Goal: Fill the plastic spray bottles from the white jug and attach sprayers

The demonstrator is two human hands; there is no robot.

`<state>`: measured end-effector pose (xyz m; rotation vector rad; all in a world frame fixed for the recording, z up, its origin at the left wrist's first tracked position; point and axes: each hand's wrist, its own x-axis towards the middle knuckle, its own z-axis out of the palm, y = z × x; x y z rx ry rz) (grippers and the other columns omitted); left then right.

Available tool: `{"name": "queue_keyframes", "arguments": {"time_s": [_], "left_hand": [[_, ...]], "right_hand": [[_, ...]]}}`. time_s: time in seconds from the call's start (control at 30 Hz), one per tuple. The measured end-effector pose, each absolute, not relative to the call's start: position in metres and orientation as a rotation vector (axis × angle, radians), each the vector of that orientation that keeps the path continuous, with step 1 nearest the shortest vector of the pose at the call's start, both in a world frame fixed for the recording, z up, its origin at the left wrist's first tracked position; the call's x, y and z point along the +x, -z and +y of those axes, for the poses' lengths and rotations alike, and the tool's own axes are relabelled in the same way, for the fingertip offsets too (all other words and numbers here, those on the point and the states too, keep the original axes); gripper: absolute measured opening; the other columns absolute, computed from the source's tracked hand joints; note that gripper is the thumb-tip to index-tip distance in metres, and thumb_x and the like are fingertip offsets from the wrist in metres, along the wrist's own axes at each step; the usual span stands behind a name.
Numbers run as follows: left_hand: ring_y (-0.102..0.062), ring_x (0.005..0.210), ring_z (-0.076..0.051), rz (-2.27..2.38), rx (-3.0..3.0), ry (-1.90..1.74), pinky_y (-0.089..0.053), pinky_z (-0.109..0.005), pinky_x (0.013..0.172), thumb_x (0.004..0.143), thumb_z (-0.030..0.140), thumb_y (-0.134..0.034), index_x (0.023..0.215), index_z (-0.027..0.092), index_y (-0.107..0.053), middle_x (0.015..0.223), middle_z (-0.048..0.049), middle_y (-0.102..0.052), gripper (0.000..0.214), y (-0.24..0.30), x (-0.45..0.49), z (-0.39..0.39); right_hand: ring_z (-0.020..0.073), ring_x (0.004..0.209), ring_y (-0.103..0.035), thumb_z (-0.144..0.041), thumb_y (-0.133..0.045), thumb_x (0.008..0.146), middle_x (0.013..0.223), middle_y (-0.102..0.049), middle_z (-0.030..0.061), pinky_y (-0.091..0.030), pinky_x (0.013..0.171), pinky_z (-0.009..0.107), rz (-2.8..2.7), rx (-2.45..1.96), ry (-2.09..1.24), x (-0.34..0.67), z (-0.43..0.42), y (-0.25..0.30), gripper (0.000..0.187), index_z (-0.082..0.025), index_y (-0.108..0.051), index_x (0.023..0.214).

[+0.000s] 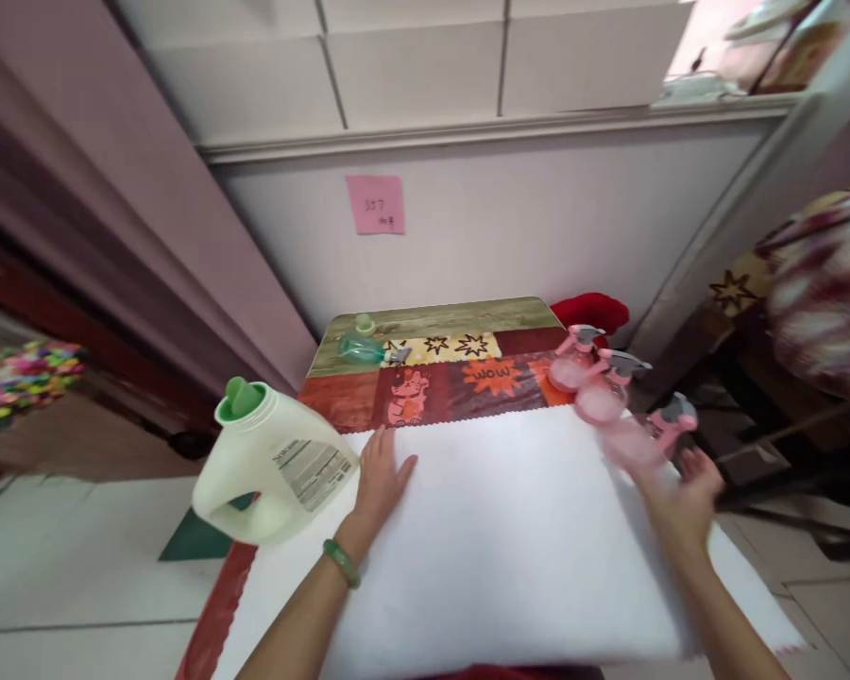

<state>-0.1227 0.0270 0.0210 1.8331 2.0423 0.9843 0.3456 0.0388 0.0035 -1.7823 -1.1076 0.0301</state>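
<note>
A pink spray bottle [634,442] with a grey-and-pink trigger head stands at the table's right side, slightly blurred. My right hand [680,496] is at its near side, thumb and fingers around its lower part; the exact contact is smeared by motion. Beyond it stand a second pink spray bottle [601,399] and a third pink spray bottle [570,368], both holding pale pink liquid. My left hand [381,477], with a green bangle at the wrist, lies with fingers stretched on the white sheet [496,548]. Just left of it stands a large cream jug [276,472], its green spout uncovered.
A small green bottle [361,349] lies on its side at the table's far left, with a pale green cap [365,324] behind it. A pink note [376,205] is stuck on the wall. A red cushion-like thing [591,314] shows beyond the far right corner.
</note>
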Motion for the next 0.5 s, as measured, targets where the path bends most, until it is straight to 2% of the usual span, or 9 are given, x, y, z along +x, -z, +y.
{"name": "queue_keyframes", "arguments": {"time_s": [0.1,0.13,0.23,0.33,0.43,0.5], "left_hand": [[-0.042,0.148,-0.044,2.115,1.862,-0.926,-0.025,-0.064,0.123,0.092,0.048,-0.059,0.131,0.013,-0.060,0.153,-0.0278,-0.053,0.052,-0.008,-0.121,0.026],[-0.042,0.149,-0.043,2.128,1.873,-0.910,-0.024,-0.063,0.123,0.093,0.047,-0.060,0.132,0.013,-0.061,0.153,-0.0280,-0.052,0.052,-0.006,-0.120,0.025],[-0.042,0.149,-0.043,2.156,1.897,-0.872,-0.024,-0.061,0.124,0.094,0.045,-0.061,0.136,0.013,-0.061,0.155,-0.0276,-0.052,0.053,-0.002,-0.119,0.023],[-0.043,0.149,-0.043,2.181,1.905,-0.855,-0.026,-0.062,0.123,0.094,0.044,-0.062,0.138,0.013,-0.060,0.156,-0.0263,-0.052,0.054,0.000,-0.119,0.021],[-0.042,0.150,-0.041,2.208,1.910,-0.846,-0.027,-0.061,0.123,0.095,0.037,-0.062,0.140,0.011,-0.059,0.157,-0.0258,-0.051,0.052,0.001,-0.118,0.019],[-0.042,0.151,-0.039,2.221,1.915,-0.833,-0.028,-0.061,0.124,0.096,0.033,-0.060,0.142,0.010,-0.058,0.158,-0.0252,-0.051,0.052,0.002,-0.117,0.017]], "right_hand": [[0.0433,0.107,-0.071,-0.059,-0.064,0.088,0.119,-0.071,0.0215,-0.056,0.088,0.059,-1.126,-1.816,-0.009,0.325,-0.007,0.002,0.051,-0.022,-0.063,0.123],[0.0422,0.103,-0.073,-0.057,-0.064,0.089,0.117,-0.072,0.0199,-0.057,0.086,0.058,-1.283,-1.796,-0.051,0.313,-0.018,0.000,0.046,-0.023,-0.066,0.119],[0.0373,0.099,-0.075,-0.050,-0.068,0.090,0.110,-0.076,0.0156,-0.060,0.085,0.051,-1.690,-1.446,-0.115,0.265,-0.017,-0.016,0.035,-0.024,-0.069,0.112],[0.0316,0.103,-0.075,-0.035,-0.068,0.094,0.112,-0.078,0.0113,-0.059,0.089,0.047,-1.867,-1.120,-0.192,0.200,0.036,-0.043,0.020,-0.026,-0.069,0.112],[0.0306,0.117,-0.071,-0.036,-0.064,0.099,0.120,-0.077,0.0108,-0.054,0.101,0.049,-1.971,-0.975,-0.303,0.122,0.115,-0.062,0.014,-0.027,-0.071,0.107],[0.0299,0.121,-0.068,-0.039,-0.062,0.100,0.125,-0.075,0.0117,-0.051,0.105,0.048,-2.052,-0.960,-0.375,0.068,0.168,-0.066,0.019,-0.025,-0.072,0.106]]}}
